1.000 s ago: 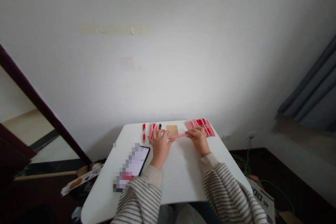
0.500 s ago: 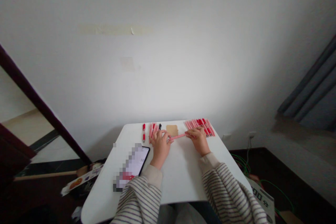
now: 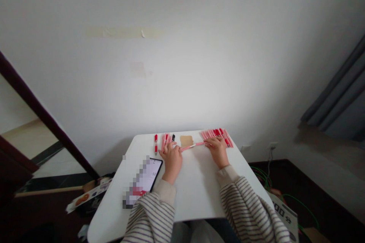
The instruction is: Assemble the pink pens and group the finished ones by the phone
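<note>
My left hand (image 3: 172, 159) and my right hand (image 3: 217, 151) grip the two ends of a slim pink pen (image 3: 187, 147) over the table. A whitish stretch shows between its two pink parts; whether they are fully apart I cannot tell. My fingers are pinched closed on both sides. Just beyond my left hand lie several pink and red pens (image 3: 163, 140) and a black pen (image 3: 173, 137). Beside my right hand is a row of pink and red pens (image 3: 212, 133). A tan square pad (image 3: 186, 140) lies behind the held pen.
A phone (image 3: 155, 167) with a lit screen, partly blurred out, lies left of my left forearm. A red pen (image 3: 156, 144) lies at the left on the white table (image 3: 196, 193). The wall (image 3: 182, 95) rises right behind the table. Green cables (image 3: 264, 174) run over the floor at right.
A whitish section now shows between the pink pen's two parts. My left hand has shifted slightly left, its fingers drawn back along the pen; my right hand has hardly moved.
</note>
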`<state>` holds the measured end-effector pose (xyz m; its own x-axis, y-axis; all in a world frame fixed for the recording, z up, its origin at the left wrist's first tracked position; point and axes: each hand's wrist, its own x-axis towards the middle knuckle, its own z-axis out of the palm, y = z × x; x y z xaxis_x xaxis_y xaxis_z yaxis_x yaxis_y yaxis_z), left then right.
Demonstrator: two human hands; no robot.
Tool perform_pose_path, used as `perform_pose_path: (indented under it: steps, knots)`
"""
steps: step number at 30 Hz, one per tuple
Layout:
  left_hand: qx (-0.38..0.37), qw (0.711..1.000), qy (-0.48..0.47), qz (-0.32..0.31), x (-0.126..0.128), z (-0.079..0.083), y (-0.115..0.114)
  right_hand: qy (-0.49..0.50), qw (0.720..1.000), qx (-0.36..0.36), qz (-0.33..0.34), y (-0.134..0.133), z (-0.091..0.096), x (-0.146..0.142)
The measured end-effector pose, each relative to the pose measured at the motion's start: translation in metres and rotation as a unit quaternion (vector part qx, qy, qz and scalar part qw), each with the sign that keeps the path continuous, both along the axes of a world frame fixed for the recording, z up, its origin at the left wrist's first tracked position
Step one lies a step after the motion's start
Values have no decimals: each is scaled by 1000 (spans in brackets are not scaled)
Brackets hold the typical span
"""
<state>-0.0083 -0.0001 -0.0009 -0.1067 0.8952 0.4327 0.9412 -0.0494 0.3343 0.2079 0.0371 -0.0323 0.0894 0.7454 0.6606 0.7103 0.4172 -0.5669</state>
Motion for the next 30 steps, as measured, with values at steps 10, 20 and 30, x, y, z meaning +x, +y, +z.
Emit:
perform_pose_path:
  steps: [10,20,30]
  knots:
    - [29,994,59,87,1,-1,-5,21,998,40,-49,4,-2,4]
    - [44,984,134,111,6,-3,-11,5,999,10,-38,-3,1,-3]
    - [30,987,118,101,7,-2,-12,9,1000,-12,-16,-3,3,-5]
